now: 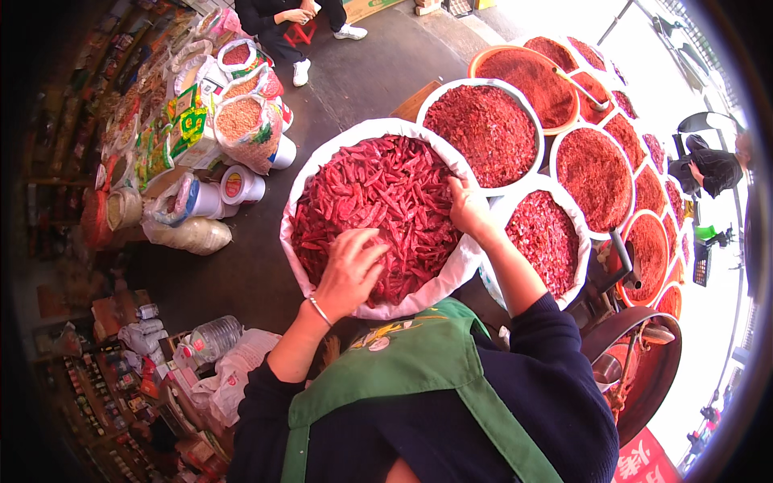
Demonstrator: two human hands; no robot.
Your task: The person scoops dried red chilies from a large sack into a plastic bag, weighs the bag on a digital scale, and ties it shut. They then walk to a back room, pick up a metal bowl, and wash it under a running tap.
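A white woven sack with a rolled rim (302,175) stands in front of me, filled with whole dried red chillies (386,193). My left hand (350,265) is over the lower left part of the chillies, palm down with fingers spread and slightly bent; a bracelet circles the wrist. Whether its fingertips hold a chilli cannot be told. My right hand (468,205) is at the right inner edge of the sack, its fingers bent against the chillies near the rim. What lies under those fingers is hidden.
Containers of crushed chilli (483,136) and ground chilli (592,175) crowd the right. Open sacks of peanuts (240,119) and other dry goods stand at left, beside white buckets (241,184). A seated person (284,24) is at the top; a metal pan (652,374) lies lower right.
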